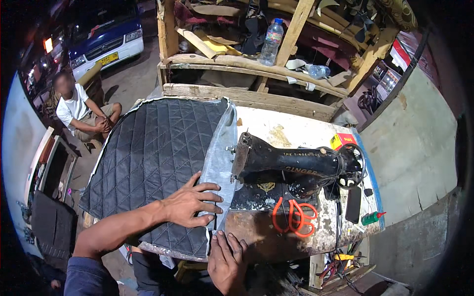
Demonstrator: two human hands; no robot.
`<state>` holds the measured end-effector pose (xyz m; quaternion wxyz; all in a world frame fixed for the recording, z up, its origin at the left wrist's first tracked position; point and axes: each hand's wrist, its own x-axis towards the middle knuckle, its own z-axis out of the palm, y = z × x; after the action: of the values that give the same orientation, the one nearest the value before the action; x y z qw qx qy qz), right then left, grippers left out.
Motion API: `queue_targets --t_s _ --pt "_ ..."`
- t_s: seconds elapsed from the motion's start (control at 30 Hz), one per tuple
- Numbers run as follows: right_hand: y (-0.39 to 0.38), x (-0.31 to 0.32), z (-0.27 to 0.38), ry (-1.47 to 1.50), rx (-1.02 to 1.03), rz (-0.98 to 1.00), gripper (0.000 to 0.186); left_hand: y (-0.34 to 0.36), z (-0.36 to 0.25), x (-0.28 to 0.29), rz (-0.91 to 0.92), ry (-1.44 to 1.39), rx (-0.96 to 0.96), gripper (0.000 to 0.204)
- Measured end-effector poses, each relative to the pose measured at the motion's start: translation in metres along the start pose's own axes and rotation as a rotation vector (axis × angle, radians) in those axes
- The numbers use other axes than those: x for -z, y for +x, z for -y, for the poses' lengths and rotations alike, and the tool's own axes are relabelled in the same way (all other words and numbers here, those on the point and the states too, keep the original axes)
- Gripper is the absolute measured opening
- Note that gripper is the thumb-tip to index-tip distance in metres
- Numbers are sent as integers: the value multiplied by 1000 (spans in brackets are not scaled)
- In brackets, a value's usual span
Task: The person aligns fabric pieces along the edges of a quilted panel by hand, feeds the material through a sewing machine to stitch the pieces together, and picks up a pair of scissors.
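Note:
A black diamond-quilted sheet [158,148] covers the left part of the worktable, with a pale grey fabric strip [220,143] along its right edge. My left hand [190,203] lies palm down across the seam between them, fingers spread onto the strip. At the table's near edge, my right hand [227,264] has its thumb and fingertips close together at the strip's lower end. Its palm side is hidden. Just right of the strip stands a black sewing machine [296,165], its needle end beside the fabric. Orange-handled scissors [296,217] lie in front of the machine.
On the table's right are a dark flat block [353,204], a green bottle with a red tip [373,217] and a red-yellow box [342,141]. Behind rises a wooden shelf [212,59] with a water bottle [272,43]. A person [81,106] sits at left; a tool drawer [340,269] juts below.

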<state>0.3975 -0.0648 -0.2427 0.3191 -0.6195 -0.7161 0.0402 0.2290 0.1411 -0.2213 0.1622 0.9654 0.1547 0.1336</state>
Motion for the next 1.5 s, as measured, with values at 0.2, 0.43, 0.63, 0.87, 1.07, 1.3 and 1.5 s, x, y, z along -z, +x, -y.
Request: queue_targets --t_s 0.2,0.43,0.63,0.87,1.07,1.3,1.5 --pt "3 0 0 38 -13 3 38 2 4 -4 -28 -16 22 33" --pt "12 0 -3 86 -97 54 47 10 6 -6 -101 2 51 30" --pt "26 9 -11 10 -71 73 51 20 8 -10 -157 28 96 29" --pt "34 9 -27 -63 -55 2 50 33 16 -14 -163 35 146 30" --pt "37 7 -40 -98 -49 85 57 42 24 -14 -171 11 200 36" --pt "39 7 -39 -155 -35 -12 43 39 13 18 42 -115 35 36" --pt "38 9 -34 -172 -38 27 40 35 12 25 85 -33 -19 30"
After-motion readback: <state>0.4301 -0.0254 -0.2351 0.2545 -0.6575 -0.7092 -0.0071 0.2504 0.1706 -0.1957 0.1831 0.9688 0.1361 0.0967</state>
